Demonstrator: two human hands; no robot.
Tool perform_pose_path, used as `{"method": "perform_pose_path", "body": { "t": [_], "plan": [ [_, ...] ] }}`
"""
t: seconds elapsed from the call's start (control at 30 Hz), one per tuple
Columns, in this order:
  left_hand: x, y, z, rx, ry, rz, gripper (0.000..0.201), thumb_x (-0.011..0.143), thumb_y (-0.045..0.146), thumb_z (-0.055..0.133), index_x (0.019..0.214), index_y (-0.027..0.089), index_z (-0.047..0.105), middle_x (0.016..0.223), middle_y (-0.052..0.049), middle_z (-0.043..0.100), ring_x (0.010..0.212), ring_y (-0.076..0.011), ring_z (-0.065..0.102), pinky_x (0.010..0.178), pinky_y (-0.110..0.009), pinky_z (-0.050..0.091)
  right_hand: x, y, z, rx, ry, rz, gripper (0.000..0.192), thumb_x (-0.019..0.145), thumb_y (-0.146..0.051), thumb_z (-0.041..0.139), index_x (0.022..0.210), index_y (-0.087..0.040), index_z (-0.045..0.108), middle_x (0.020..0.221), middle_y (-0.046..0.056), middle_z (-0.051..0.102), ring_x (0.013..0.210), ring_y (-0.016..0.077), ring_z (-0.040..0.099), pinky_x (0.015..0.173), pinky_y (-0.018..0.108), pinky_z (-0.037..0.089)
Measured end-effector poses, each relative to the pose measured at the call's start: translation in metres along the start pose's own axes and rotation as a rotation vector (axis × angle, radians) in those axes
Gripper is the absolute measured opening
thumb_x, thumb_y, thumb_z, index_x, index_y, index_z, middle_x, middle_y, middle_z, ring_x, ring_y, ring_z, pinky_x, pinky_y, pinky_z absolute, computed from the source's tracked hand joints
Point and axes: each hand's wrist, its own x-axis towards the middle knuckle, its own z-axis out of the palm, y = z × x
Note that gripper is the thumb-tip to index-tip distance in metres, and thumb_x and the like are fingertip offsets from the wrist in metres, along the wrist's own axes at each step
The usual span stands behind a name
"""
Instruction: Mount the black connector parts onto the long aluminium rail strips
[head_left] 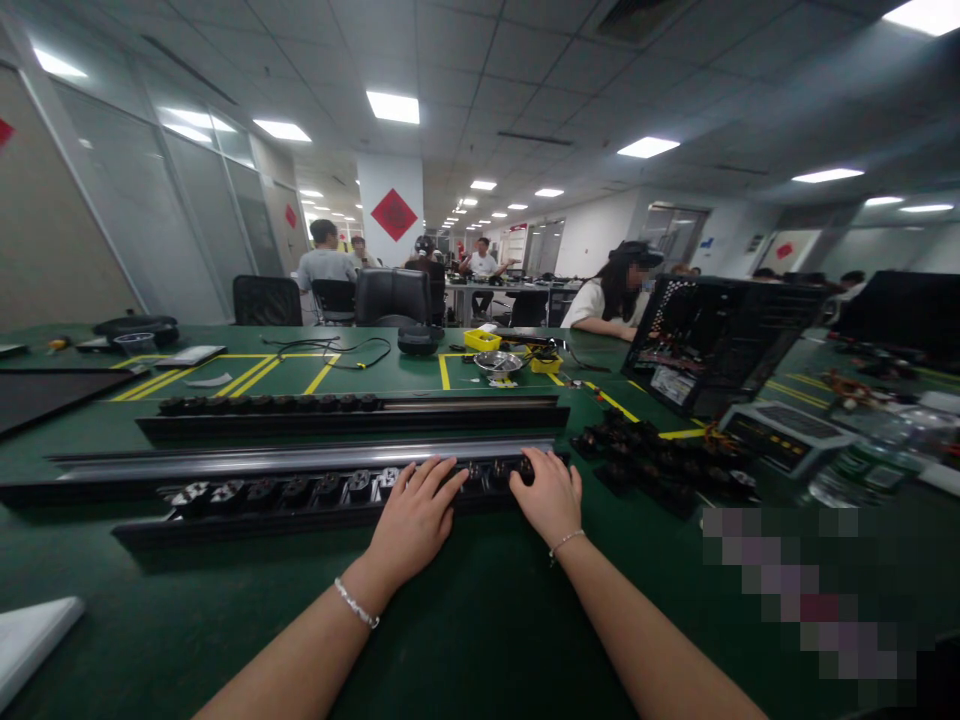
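Note:
Along the front edge of a long black rail (247, 527) runs a row of small dark parts, several with silvery round faces (225, 493). My left hand (412, 515) lies over the row right of its middle, fingers spread and stretched out. Around a small black part (526, 468) at the rail's right end, my right hand (551, 495) has its thumb and fingers curled. Its fingertips partly cover that part. Behind lie a second black rail with a shiny metal strip (300, 460) and a third rail (450, 416) carrying more dark parts on its left half.
A heap of dark parts (660, 460) lies to the right, near a power supply unit (784, 435), an open computer case (720, 340) and a water bottle (862, 465). Yellow bins (482, 341) and a metal bowl (499, 364) stand farther back. A person (600, 295) sits across the table.

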Motion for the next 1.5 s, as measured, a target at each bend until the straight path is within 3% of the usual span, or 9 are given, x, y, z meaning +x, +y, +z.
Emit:
{"method": "perform_pose_path", "body": {
  "t": [0.67,0.87,1.17,1.5],
  "plan": [
    [0.0,0.0,-0.001,0.009,0.012,0.003,0.049,0.082,0.021,0.047,0.129,0.03,0.045,0.136,-0.002,0.047,0.126,-0.0229,0.04,0.106,-0.045,0.031,0.002,0.002,-0.001,-0.002,-0.025,0.009,0.044,0.079,-0.031,0.043,0.121,-0.024,0.053,0.127,0.003,0.054,0.125,0.0206,0.038,0.107,0.044,0.015],
    [0.0,0.0,-0.002,0.006,0.0,0.002,0.05,0.082,0.021,0.047,0.13,0.031,0.043,0.137,-0.001,0.046,0.126,-0.0224,0.04,0.106,-0.045,0.031,0.002,0.006,-0.002,-0.105,0.012,0.082,0.053,0.075,-0.044,0.049,0.122,-0.022,0.054,0.139,0.009,0.04,0.131,0.0316,0.026,0.103,0.051,0.021],
    [-0.001,0.0,-0.002,0.002,0.003,-0.001,0.048,0.082,0.021,0.046,0.13,0.031,0.044,0.136,-0.002,0.047,0.125,-0.022,0.041,0.106,-0.045,0.032,0.005,0.009,-0.006,-0.082,-0.023,0.074,0.053,0.075,-0.04,0.049,0.123,-0.019,0.053,0.136,0.012,0.042,0.121,0.0289,0.04,0.096,0.04,0.034],
    [-0.001,0.0,-0.001,0.01,0.01,0.0,0.05,0.081,0.02,0.048,0.129,0.031,0.044,0.136,-0.001,0.047,0.125,-0.0219,0.041,0.106,-0.045,0.031,0.006,0.011,-0.007,-0.035,-0.016,0.067,0.049,0.077,-0.034,0.046,0.123,-0.02,0.052,0.134,0.011,0.045,0.119,0.0269,0.043,0.094,0.037,0.037]
  ]
}}
